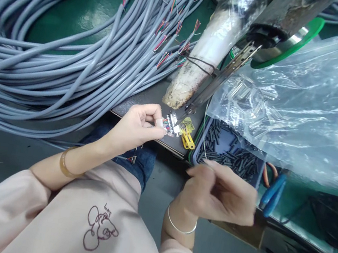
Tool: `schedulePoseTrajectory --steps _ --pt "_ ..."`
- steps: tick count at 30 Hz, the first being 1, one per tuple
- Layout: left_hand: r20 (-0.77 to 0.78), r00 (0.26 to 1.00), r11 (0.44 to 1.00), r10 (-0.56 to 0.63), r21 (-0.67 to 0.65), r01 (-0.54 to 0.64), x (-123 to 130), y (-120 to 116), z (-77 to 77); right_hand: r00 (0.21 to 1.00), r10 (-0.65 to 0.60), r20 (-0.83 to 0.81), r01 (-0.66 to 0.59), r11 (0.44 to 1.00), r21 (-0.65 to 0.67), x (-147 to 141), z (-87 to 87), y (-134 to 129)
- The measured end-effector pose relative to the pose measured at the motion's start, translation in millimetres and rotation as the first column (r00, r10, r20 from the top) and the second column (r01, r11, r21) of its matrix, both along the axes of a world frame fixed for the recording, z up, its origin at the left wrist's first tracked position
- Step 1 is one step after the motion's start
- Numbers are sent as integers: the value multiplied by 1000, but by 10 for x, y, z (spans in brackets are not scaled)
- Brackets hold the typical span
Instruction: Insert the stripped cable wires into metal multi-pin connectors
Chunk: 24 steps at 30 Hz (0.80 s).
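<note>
Thumb and forefinger of my left hand [139, 125] are closed on the coloured wires at the back of a small metal multi-pin connector [171, 123]. That connector lies near the table edge, just below the tip of a soldering iron [207, 85] fixed above it. Right beside it is a yellow plastic clip-like piece [187, 137]. My right hand [219, 192] is closed, smeared by motion, in front of the blue tray. A thin silvery solder wire [205, 137] runs down to its fingertips.
Many grey cables [101, 62] with stripped coloured ends spread across the left. A blue tray [260, 169] holds black sleeves; a clear bag [307, 103] of metal connectors overlaps it. Blue-handled pliers [273, 193] lie right. A green-rimmed spool [319, 28] and white-wrapped tube [196, 66] stand behind.
</note>
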<state>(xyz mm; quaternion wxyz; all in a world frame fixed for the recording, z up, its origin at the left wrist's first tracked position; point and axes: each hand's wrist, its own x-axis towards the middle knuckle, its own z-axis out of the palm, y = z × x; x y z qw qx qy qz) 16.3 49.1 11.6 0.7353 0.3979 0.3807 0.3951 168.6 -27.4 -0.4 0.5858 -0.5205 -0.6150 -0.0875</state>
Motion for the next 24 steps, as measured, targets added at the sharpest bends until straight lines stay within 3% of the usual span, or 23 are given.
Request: schedulePoseTrajectory --steps 2,3,7,11,24 --pt "3 1000 1000 5 -2 -5 -2 -6 2 995 14 -101 -8 998 61 -6 9 -23" --pt "3 1000 1000 5 -8 -5 -6 -8 1 993 14 -121 -11 1000 24 -13 10 -30" --pt "-5 1000 998 -20 -59 19 -22 -2 -24 998 -24 54 35 978 -207 -30 -22 -9" --pt "3 1000 998 -1 -67 1 -25 21 -33 992 57 114 -24 964 -266 -41 -59 65" --pt "20 1000 995 1 -95 1 -21 86 66 975 40 218 3 981 -196 -77 34 193"
